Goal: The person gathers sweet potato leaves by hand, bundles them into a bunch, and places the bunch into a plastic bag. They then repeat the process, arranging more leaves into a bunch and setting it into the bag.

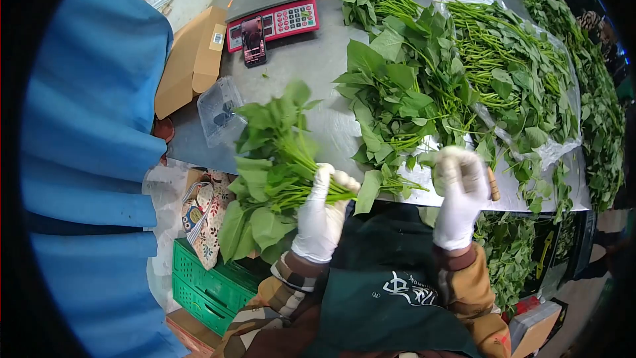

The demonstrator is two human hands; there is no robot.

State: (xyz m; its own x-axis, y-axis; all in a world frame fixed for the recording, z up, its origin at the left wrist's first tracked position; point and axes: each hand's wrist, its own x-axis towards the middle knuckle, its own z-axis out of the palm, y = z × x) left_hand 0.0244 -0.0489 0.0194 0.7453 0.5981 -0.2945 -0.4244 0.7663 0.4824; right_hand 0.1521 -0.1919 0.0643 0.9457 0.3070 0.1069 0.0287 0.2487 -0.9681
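Note:
My left hand (324, 212), in a white glove, is closed round the stems of a bunch of leafy greens (268, 172). The leaves fan out to the left over the table's front edge, and the stem ends poke out on the right. My right hand (458, 189), also gloved in white, is raised at the front edge with its fingers curled together; motion blurs the fingertips, and I cannot make out what is in them. Just right of it shows a wooden handle (493, 184). A few loose sprigs (391, 184) lie between my hands, in front of a large heap of greens (404, 93).
A metal table (305, 73) carries a red scale (291, 20) with a phone (253, 41) leaning on it. A clear plastic box (220, 109) and a cardboard box (192, 59) stand left. More greens (510, 59) lie on plastic at right. Green crates (205, 292) stand below left.

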